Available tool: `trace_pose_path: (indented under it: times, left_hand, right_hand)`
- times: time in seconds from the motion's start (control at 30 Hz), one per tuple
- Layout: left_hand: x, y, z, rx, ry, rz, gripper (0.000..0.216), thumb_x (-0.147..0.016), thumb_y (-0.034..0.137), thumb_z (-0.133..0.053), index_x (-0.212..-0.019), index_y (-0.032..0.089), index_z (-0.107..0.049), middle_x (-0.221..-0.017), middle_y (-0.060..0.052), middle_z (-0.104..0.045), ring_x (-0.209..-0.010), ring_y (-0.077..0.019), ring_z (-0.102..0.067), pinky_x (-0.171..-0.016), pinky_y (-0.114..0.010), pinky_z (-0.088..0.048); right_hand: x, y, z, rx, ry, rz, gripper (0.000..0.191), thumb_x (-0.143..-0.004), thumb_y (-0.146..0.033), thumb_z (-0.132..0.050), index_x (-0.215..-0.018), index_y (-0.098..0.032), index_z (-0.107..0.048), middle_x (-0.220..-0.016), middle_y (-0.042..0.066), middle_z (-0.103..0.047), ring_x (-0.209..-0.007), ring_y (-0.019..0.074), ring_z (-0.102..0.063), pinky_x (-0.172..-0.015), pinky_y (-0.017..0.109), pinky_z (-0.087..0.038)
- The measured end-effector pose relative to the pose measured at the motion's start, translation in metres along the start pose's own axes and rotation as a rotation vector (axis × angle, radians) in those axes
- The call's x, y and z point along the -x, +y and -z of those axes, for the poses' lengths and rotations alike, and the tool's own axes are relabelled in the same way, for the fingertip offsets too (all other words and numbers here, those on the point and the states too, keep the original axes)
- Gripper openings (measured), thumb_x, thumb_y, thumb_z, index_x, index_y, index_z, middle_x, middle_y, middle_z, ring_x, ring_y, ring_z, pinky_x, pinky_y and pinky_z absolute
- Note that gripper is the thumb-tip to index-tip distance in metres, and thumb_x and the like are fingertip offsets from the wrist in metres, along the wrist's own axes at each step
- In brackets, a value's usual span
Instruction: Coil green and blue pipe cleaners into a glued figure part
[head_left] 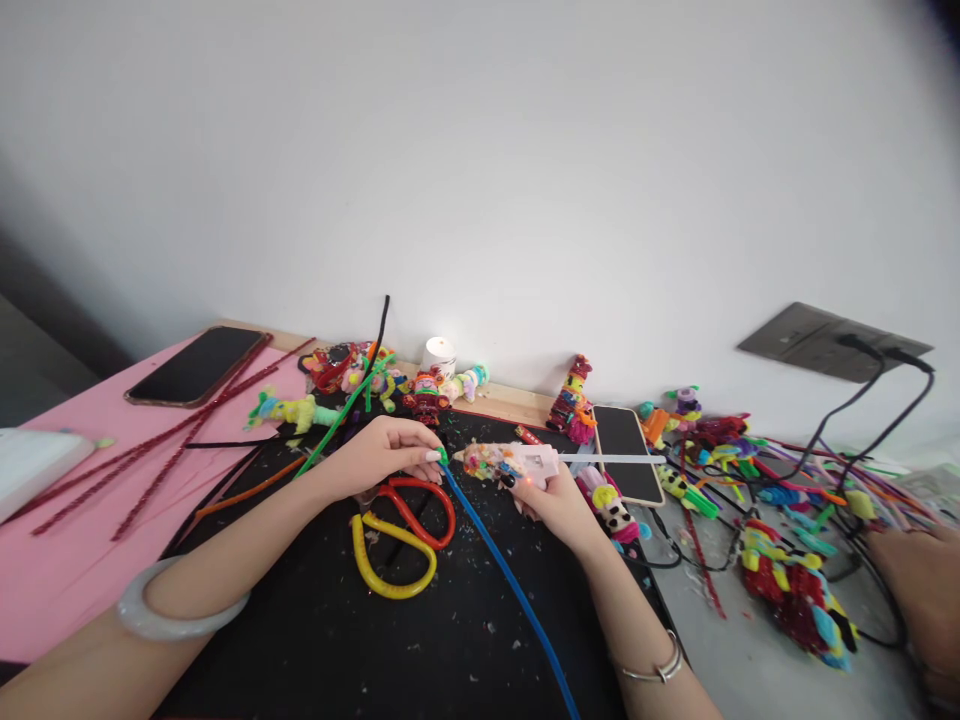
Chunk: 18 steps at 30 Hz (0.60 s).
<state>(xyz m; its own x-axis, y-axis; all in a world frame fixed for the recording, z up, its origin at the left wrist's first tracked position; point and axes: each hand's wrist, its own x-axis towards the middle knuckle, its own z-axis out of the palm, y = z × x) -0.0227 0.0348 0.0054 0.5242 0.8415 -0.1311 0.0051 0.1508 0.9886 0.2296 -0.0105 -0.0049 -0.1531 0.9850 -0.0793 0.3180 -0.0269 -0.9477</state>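
Note:
My left hand (397, 450) pinches a small green piece (442, 456) between thumb and fingers. A long blue pipe cleaner (510, 580) runs from that piece down toward the front of the black mat (300, 620). In my right hand (553, 498) is a pale pink glue gun (536, 462), its front crusted with colourful bits and its nozzle pointing left, close to the green piece. A white glue stick (615, 459) sticks out of its back. Scissors (394, 590) with one red and one yellow handle lie just below my left hand, their blades mostly hidden.
Pipe-cleaner figures (426, 395) stand along the wall. Phones lie at left (199, 365) and right (628, 455). Red tinsel stems (150, 450) cross the pink sheet (67, 570). Black cords run from a wall socket (832, 340). Another person's hand (919, 580) is at far right.

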Motion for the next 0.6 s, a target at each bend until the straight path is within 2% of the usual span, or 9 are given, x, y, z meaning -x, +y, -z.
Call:
trace_pose_path:
  times: [0.07,0.13,0.23,0.3,0.47,0.6]
  left_hand:
    - [0.0,-0.001,0.0,0.008,-0.001,-0.006,0.011,-0.074,0.024,-0.067,-0.079,0.014,-0.065,-0.069,-0.003,-0.074,-0.069,-0.0179,-0.071,-0.068,-0.027,-0.056]
    - [-0.001,-0.002,0.001,0.017,0.002,-0.01,0.011,-0.074,0.023,-0.067,-0.08,0.015,-0.065,-0.069,-0.003,-0.074,-0.07,-0.0177,-0.071,-0.068,-0.026,-0.056]
    - [0.0,-0.003,0.002,0.022,0.011,-0.017,0.011,-0.074,0.024,-0.067,-0.081,0.015,-0.065,-0.069,-0.003,-0.074,-0.071,-0.0179,-0.071,-0.068,-0.026,-0.056]
    - [0.0,-0.003,0.003,0.024,0.016,-0.026,0.012,-0.075,0.024,-0.067,-0.081,0.014,-0.065,-0.068,-0.003,-0.074,-0.071,-0.0182,-0.071,-0.068,-0.026,-0.057]
    - [0.0,-0.002,0.002,0.049,0.034,-0.044,0.015,-0.074,0.027,-0.069,-0.082,0.014,-0.065,-0.069,-0.003,-0.074,-0.069,-0.0174,-0.071,-0.066,-0.024,-0.057]
    - [0.0,-0.001,0.001,0.09,0.088,-0.044,0.018,-0.071,0.028,-0.071,-0.08,0.014,-0.065,-0.067,-0.003,-0.074,-0.067,-0.0161,-0.071,-0.064,-0.023,-0.057]
  right_hand:
    - [0.0,-0.002,0.002,0.111,0.051,0.056,0.014,-0.076,-0.027,-0.057,-0.082,-0.014,-0.058,-0.056,-0.002,-0.056,-0.048,0.0115,-0.047,-0.046,0.023,-0.038]
    - [-0.001,-0.005,0.005,0.257,0.106,0.144,0.015,-0.079,-0.026,-0.054,-0.086,-0.015,-0.061,-0.07,0.003,-0.063,-0.061,0.0159,-0.055,-0.057,0.026,-0.044]
    - [-0.005,-0.004,0.01,0.436,0.162,0.251,0.025,-0.081,-0.023,-0.051,-0.104,-0.018,-0.06,-0.097,0.006,-0.066,-0.087,0.0218,-0.06,-0.078,0.033,-0.045]
    - [-0.009,0.001,0.012,0.512,0.212,0.256,0.035,-0.08,-0.021,-0.052,-0.115,-0.019,-0.056,-0.111,0.008,-0.062,-0.098,0.0236,-0.057,-0.087,0.036,-0.043]
    - [-0.012,0.011,0.013,0.794,0.293,0.28,0.041,-0.075,-0.017,-0.055,-0.116,-0.016,-0.056,-0.111,0.011,-0.061,-0.1,0.0289,-0.052,-0.089,0.044,-0.041]
    - [-0.006,0.0,0.003,0.832,0.31,0.419,0.057,-0.067,-0.011,-0.059,-0.122,-0.019,-0.05,-0.124,0.011,-0.049,-0.113,0.0297,-0.042,-0.096,0.045,-0.035]
